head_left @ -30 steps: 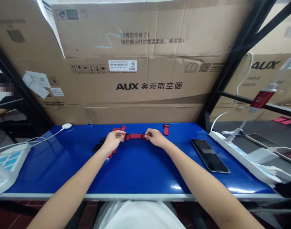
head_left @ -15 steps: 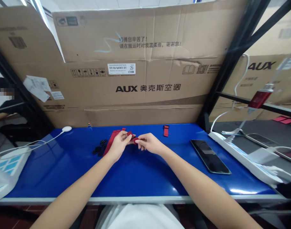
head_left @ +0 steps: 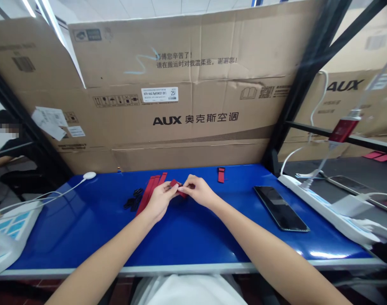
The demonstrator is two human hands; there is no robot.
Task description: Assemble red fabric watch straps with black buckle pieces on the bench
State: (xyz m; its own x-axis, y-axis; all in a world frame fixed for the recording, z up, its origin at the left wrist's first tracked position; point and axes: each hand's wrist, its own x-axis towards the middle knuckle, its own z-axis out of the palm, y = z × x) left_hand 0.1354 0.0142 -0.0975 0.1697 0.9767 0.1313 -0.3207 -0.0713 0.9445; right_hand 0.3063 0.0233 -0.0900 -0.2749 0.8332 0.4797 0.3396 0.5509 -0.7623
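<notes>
Near the middle of the blue table (head_left: 200,241), my left hand (head_left: 160,199) pinches a small red strap (head_left: 174,183). My right hand (head_left: 198,190) grips the same strap from the other side, its fingertips close to the left ones. A dark part shows between the fingers, too small to make out. Several long red straps (head_left: 150,186) lie just left of my left hand, partly hidden by it. Beside them sits a pile of black buckles (head_left: 134,200). Farther right, a short red strap with a black buckle (head_left: 221,175) lies by the back edge.
A dark phone (head_left: 280,208) lies on the right. White power strips (head_left: 327,212) run along both sides, with cables. A round white device (head_left: 89,175) sits at the back left. Cardboard (head_left: 193,135) stands behind the table. A person (head_left: 15,148) is at the far left.
Both hands have turned the red strap, and more of its flat face shows. My right fingers have curled over its right end. The view has shifted slightly.
</notes>
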